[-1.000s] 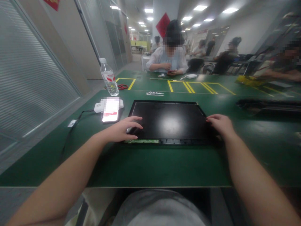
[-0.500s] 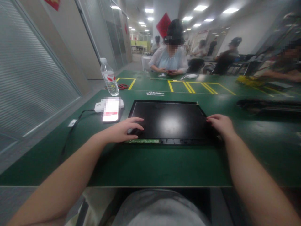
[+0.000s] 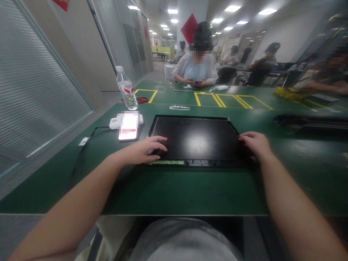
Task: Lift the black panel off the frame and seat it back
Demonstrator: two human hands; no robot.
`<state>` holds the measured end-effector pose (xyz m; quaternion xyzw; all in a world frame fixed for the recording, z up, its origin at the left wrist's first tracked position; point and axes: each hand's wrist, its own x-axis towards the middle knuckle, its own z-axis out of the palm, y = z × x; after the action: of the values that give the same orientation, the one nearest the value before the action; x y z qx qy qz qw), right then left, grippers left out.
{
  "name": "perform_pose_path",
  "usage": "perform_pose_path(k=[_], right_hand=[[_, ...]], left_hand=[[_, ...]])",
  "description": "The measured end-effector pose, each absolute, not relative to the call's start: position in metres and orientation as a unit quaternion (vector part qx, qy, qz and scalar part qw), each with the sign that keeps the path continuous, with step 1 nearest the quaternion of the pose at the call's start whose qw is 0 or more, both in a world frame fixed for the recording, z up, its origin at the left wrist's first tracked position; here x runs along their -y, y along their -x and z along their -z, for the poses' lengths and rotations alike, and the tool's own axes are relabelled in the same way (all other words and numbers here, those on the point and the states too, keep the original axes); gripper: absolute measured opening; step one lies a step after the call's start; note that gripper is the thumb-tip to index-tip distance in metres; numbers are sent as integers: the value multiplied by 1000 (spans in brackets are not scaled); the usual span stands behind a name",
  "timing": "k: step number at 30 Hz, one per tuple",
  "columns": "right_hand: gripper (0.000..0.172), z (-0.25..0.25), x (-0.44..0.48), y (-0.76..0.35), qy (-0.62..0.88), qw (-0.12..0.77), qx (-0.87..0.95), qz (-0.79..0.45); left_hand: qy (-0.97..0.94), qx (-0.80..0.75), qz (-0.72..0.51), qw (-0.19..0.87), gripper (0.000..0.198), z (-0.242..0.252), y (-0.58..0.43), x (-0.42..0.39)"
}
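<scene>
Screen panel: the black panel (image 3: 179,132) lies flat on the tabletop (image 3: 187,192) straight ahead of you, dark side up; take it as the clock's centre, with twelve pointing away from you.
Dark border: a thin rim (image 3: 190,116) runs along the panel's twelve o'clock edge.
Near edge: a green circuit strip (image 3: 168,162) shows bare at seven o'clock, and a black section (image 3: 212,163) runs from six towards five.
Your left hand (image 3: 139,150): at about eight o'clock, fingers spread wide over the panel's edge, thumb by the near corner; whether the tips press on the surface you cannot tell from here.
Your right hand (image 3: 255,143): at three o'clock, fingers bent and narrow, tips at the side edge; the underside is hidden, so a firm hold cannot be told.
Done, as it looks: the panel sits flat and square to you, with a hand at each side.
Left open: the circuit strip has no cover over it, and nothing shows whether panel and rim are fastened, so the work seems unfinished.
Phone (image 3: 128,134): at nine to ten o'clock, lit, near your left hand.
Bottle (image 3: 126,90): between ten and eleven, beyond the phone.
Scissors (image 3: 143,99): at eleven, red-handled, just beside the bottle.
White pieces (image 3: 179,108): just short of twelve, beyond the rim.
</scene>
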<state>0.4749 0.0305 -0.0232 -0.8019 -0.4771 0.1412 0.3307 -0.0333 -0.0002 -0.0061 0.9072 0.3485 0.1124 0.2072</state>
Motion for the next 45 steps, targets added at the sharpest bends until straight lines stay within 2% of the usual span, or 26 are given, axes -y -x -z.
perform_pose_path(k=[17,26,35,45], right_hand=[[17,27,-33,-480,798,334,484,-130],[15,30,-34,-482,793,340,488,-130],[12,27,-32,-479,794,332,494,-122],[12,24,-30,-475,802,331,481,-129]], left_hand=[[-902,-362,-111,209,33,4,30,2],[-892,-380,-121,211,52,-1,41,-3],[-898,-360,-104,232,40,-3,37,1],[-895,-360,-106,241,41,-5,34,4]])
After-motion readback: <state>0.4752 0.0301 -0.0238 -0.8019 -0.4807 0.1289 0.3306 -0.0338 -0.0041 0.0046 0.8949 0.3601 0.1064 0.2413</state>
